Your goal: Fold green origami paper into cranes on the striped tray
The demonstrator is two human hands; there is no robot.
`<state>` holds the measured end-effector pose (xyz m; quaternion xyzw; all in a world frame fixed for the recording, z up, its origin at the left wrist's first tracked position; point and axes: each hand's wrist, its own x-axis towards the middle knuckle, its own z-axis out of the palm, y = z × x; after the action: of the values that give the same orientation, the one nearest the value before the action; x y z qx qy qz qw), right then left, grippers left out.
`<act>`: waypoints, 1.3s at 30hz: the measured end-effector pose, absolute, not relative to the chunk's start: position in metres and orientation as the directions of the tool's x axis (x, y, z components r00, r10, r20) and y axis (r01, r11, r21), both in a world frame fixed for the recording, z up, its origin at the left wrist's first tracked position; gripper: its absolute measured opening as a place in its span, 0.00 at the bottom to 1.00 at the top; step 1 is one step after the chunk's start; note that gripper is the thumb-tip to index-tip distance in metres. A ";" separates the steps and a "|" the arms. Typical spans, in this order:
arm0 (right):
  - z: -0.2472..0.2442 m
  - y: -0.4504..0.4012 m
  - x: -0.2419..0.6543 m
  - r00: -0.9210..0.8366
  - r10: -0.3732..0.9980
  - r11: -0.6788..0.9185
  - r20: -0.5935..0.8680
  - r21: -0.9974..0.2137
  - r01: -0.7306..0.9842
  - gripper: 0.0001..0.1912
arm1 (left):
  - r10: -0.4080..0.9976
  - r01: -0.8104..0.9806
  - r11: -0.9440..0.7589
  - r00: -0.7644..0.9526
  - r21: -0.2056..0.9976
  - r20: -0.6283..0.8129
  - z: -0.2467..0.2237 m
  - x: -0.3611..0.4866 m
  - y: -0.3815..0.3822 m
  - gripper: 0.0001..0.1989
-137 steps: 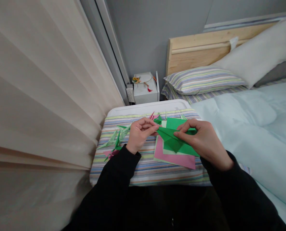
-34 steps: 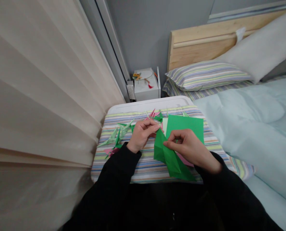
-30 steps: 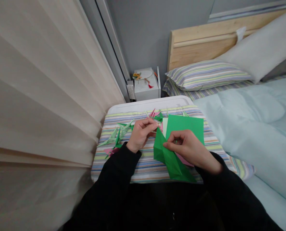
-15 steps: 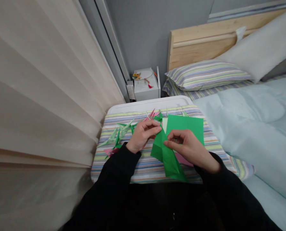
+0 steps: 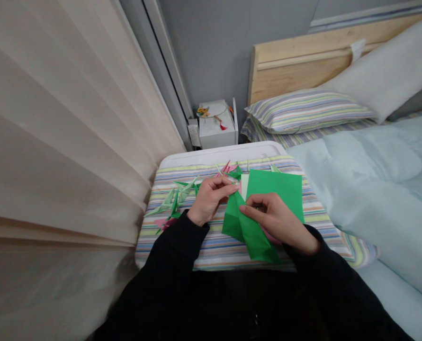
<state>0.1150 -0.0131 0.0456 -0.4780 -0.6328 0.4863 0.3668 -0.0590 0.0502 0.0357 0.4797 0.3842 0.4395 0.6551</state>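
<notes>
A partly folded green paper (image 5: 251,232) hangs between my two hands above the striped cloth (image 5: 211,251). My left hand (image 5: 212,196) pinches its top corner between thumb and fingers. Lower down, my right hand (image 5: 276,215) grips the paper's right edge with thumb and index finger. Behind the right hand lies a flat green sheet (image 5: 278,189), with a pale green sheet (image 5: 244,184) showing at its left edge. Several folded paper pieces in light green (image 5: 187,191), dark green (image 5: 175,203) and pink (image 5: 226,167) are spread to the left and behind.
The cloth covers a white table (image 5: 225,153). A pleated curtain (image 5: 72,118) hangs close on the left. To the right is a bed with a pale blue quilt (image 5: 381,166) and striped pillow (image 5: 310,111). A small white cabinet (image 5: 216,137) stands behind the table.
My right hand has shifted slightly left along the green paper, and the paper's lower end has swung a little up and to the right. My left hand keeps its pinch.
</notes>
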 end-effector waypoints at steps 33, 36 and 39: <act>0.047 -0.008 0.118 -0.243 0.968 0.003 -0.054 -0.973 0.231 0.15 | 0.937 -0.136 0.101 0.347 0.986 -0.048 0.037 -0.059 0.049 0.20; 0.045 -0.009 0.117 -0.262 0.963 -0.006 -0.065 -0.976 0.219 0.16 | 0.950 -0.176 0.097 0.309 0.980 -0.038 0.037 -0.059 0.048 0.17; 0.042 -0.011 0.115 -0.270 0.959 -0.031 -0.082 -0.982 0.187 0.16 | 0.956 -0.170 0.074 0.292 0.983 -0.022 0.037 -0.059 0.048 0.17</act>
<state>0.1146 -0.0106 0.0418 -0.4827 -0.5939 0.5314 0.3631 -0.0588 0.0483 0.0368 0.5085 0.3866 0.4521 0.6225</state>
